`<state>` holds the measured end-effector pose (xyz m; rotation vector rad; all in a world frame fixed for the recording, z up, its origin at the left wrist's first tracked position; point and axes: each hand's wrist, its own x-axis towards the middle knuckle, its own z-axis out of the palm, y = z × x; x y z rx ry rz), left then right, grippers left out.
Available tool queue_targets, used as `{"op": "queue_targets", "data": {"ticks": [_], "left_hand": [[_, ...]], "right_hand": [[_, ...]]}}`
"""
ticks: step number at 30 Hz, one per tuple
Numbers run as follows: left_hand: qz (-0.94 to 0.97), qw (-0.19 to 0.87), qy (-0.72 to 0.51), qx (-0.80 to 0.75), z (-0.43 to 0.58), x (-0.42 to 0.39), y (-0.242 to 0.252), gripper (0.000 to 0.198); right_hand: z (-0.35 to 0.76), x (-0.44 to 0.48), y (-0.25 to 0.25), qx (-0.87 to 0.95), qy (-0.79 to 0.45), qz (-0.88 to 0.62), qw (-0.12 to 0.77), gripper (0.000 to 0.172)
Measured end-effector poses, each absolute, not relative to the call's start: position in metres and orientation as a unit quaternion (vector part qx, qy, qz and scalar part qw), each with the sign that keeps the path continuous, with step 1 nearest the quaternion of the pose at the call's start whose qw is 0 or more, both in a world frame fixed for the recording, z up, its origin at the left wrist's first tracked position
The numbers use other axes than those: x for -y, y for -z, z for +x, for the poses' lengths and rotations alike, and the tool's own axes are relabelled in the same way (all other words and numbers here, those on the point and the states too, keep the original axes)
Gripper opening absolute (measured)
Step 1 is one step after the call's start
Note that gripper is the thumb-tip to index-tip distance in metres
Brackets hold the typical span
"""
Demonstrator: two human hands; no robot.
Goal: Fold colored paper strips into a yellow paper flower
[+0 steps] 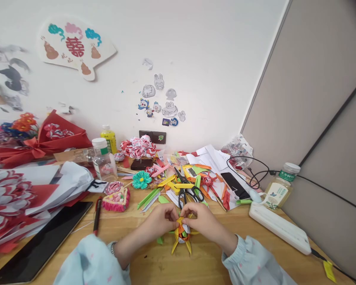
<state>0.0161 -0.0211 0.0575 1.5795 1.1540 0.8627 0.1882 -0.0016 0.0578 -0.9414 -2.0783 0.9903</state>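
A folded paper flower [182, 236] with yellow, orange, green and white pieces rests low over the table's front middle, its yellow points spread outward. My left hand [165, 218] pinches its top edge from the left, fingers bent together. From the right, my right hand [199, 220] pinches the same upper part, fingertips almost meeting the left ones. The exact fold between the fingertips is hidden. Just beyond the hands lie black-handled scissors [190, 192] on a pile of coloured paper strips [169, 186]. Green strips [149, 198] lie left of the scissors.
A dark tablet [44, 241] and a pen [97, 215] lie left. A heart-shaped box [116, 200] and clear jar [104, 162] stand behind them. On the right are a phone [235, 185], a white power strip [279, 227], a bottle [281, 188] and black cables [262, 173].
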Motion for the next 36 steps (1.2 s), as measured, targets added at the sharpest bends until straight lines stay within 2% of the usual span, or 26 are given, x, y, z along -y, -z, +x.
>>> {"op": "queue_targets", "data": {"ticks": [6, 12, 18, 36], "left_hand": [[0.646, 0.487, -0.361, -0.465, 0.016, 0.023, -0.059, 0.015], [0.601, 0.577, -0.324, -0.448, 0.011, 0.022, -0.062, 0.015], [0.537, 0.667, -0.312, -0.411, 0.003, 0.021, -0.066, 0.040], [0.604, 0.542, -0.381, -0.443, 0.010, 0.019, -0.072, 0.046]], "right_hand": [[0.188, 0.004, -0.061, 0.810, -0.329, -0.370, 0.313, 0.010], [0.189, 0.007, -0.063, 0.825, -0.304, -0.355, 0.319, 0.012], [0.188, 0.006, -0.063, 0.820, -0.313, -0.346, 0.330, 0.015], [0.189, 0.008, -0.069, 0.840, -0.302, -0.276, 0.356, 0.013]]}}
